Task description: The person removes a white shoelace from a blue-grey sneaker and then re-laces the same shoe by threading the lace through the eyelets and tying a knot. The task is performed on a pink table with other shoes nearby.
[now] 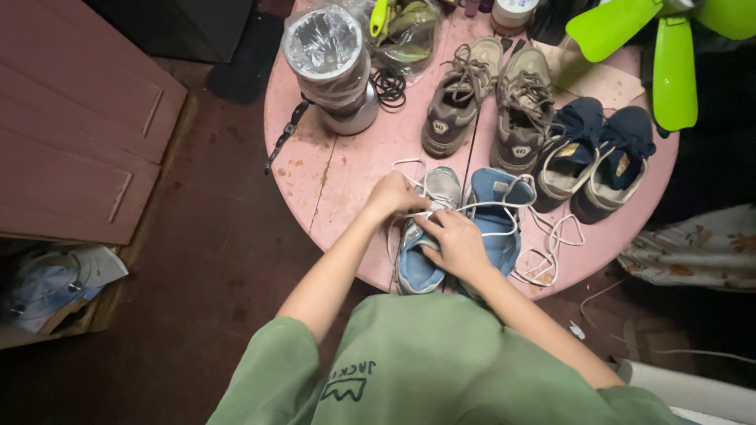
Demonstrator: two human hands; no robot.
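A pair of light blue sneakers sits at the near edge of a round pink table. The left blue sneaker lies under both hands, and the right blue sneaker is beside it. My left hand pinches a white shoelace at the left sneaker's tongue. My right hand rests on that same sneaker, fingers curled around the lace. Loose white lace trails off to the right over the table.
Behind stand a pair of grey-brown sneakers and a pair of navy sneakers. A round metal container covered in plastic and black hair ties sit at the back left. A green fan overhangs the right. A pink cabinet stands left.
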